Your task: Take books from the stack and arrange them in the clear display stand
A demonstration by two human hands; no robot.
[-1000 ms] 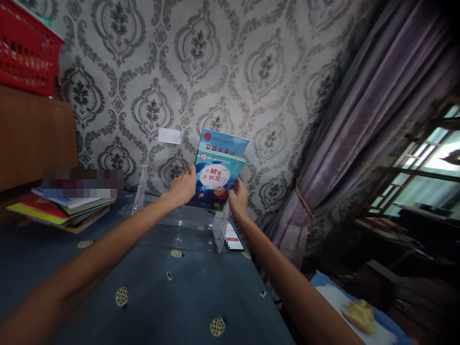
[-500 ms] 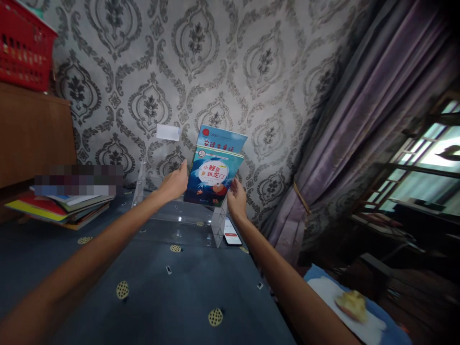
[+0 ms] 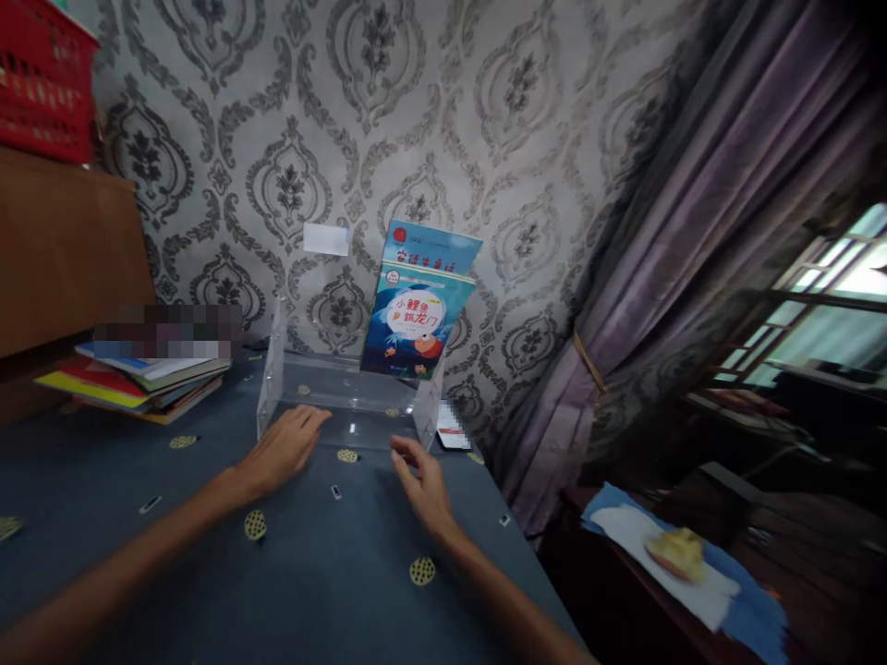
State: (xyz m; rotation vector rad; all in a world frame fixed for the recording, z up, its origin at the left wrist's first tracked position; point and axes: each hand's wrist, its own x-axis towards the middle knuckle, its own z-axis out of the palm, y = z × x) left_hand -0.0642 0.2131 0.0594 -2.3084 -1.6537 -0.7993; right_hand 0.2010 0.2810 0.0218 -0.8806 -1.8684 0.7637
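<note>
A blue picture book with a red fish on its cover leans upright in a clear plastic rack, toward the rack's right side. Behind it a lighter blue book shows only its upper part. My left hand is near the rack's front left, fingers stretched out and holding nothing. Just before the rack's front right is my right hand, empty, its fingers loosely bent and apart from the thumb. Neither hand touches the books.
A pile of books lies on the dark tablecloth at the left. Beside the rack's right side is a phone. A red basket stands on a wooden cabinet. Purple curtain hangs at the right.
Both hands have let go of the blue picture book and come back and down toward me, in front of the rack. The books stay leaning in the rack.
</note>
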